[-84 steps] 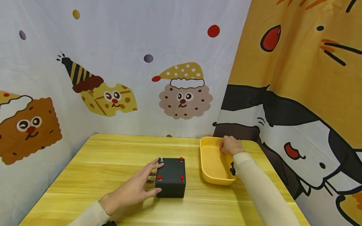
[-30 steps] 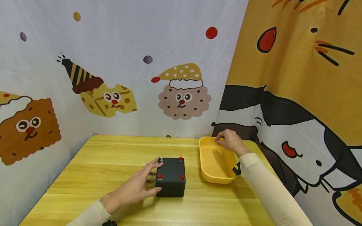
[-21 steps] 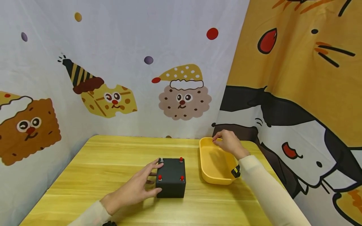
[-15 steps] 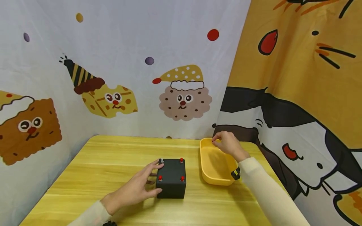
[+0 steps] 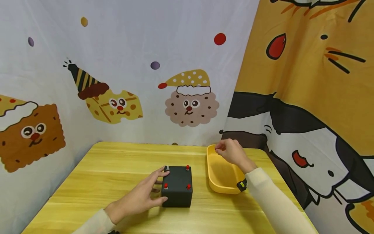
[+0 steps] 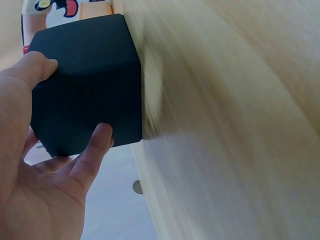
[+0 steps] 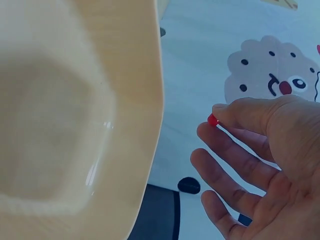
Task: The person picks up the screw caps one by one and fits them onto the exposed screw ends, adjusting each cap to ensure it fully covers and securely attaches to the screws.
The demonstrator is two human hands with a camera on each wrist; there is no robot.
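Note:
A black box (image 5: pixel 176 180) sits on the table, with red caps (image 5: pixel 188 187) on three corners of its top. The far left corner carries a bare silvery stud (image 5: pixel 167 168). My left hand (image 5: pixel 139 196) holds the box from its left side, the thumb on the near face and a fingertip by the bare stud. My right hand (image 5: pixel 233 153) is raised over the far end of a yellow tray (image 5: pixel 223 188). In the right wrist view, thumb and forefinger pinch a small red cap (image 7: pixel 213 120), the other fingers spread.
The tray stands to the right of the box on a wood-grain table (image 5: pixel 122 154). Cloth printed with cartoon figures (image 5: pixel 191 107) hangs behind the table and along its right side. A dark strap (image 5: pixel 242 185) circles my right wrist.
My right hand was down inside the tray; it has risen and shifted left toward the tray's far left rim, a red cap now between its fingertips. Left hand and box have stayed put.

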